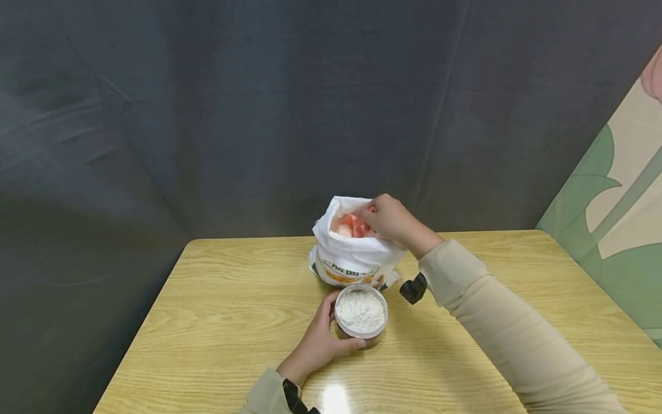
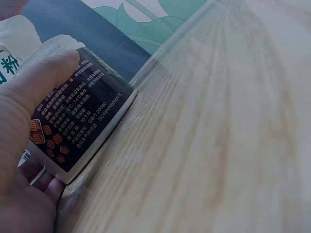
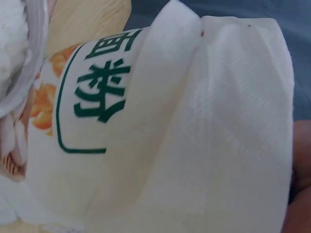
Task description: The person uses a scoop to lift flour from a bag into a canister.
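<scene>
In the head view my left hand (image 1: 322,340) grips a round tub (image 1: 381,336) of white powder (image 1: 361,311), its thumb along the near side. The left wrist view shows the tub's dark printed label (image 2: 82,111) and its base on the table. Behind the tub stands an open white cloth flour bag (image 1: 343,248) with green lettering. My right hand (image 1: 390,217) reaches over the bag's right rim and pinches a red-orange piece (image 1: 357,225) inside, beside some white powder. The hand and the bag's wall hide much of that piece.
The bag and tub stand on a light wood table (image 1: 217,310). A dark curtain (image 1: 310,115) hangs along its back edge, and a panel with a leaf pattern (image 1: 615,195) is at the right. A black wrist camera (image 1: 414,288) hangs beneath the right sleeve, beside the bag.
</scene>
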The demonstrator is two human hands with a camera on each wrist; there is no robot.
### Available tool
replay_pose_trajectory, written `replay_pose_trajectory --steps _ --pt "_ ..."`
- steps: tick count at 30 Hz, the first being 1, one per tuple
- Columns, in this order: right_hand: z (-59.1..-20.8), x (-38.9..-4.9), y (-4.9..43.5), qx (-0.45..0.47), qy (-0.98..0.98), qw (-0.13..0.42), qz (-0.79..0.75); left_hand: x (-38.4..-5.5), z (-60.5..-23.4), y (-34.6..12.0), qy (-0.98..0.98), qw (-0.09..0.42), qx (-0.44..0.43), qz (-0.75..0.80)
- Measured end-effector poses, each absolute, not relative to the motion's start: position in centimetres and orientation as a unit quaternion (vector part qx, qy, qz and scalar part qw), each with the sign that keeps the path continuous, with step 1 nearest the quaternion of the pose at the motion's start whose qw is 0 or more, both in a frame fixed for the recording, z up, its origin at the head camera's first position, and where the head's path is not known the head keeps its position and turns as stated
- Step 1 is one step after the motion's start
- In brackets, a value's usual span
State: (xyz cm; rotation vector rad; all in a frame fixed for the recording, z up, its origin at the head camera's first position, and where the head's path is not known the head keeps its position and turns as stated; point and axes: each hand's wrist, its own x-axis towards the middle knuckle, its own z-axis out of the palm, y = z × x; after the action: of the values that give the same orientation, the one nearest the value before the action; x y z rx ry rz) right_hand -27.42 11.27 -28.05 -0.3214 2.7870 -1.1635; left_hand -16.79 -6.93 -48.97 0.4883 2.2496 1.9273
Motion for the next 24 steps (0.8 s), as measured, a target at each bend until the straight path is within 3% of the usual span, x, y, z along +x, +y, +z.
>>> replay_pose_trajectory --steps 8,24 --pt "-27.7 -27.1 11.3 -0.076 0.871 0.095 -0.476 -16.9 -49.2 -6.9 0.746 0.06 0.171 0.641" --pt "-26.9 -26.7 11.8 -0.071 0.837 0.13 -0.527 -17.0 -49.1 -6.8 0.746 0.06 0.173 0.641"
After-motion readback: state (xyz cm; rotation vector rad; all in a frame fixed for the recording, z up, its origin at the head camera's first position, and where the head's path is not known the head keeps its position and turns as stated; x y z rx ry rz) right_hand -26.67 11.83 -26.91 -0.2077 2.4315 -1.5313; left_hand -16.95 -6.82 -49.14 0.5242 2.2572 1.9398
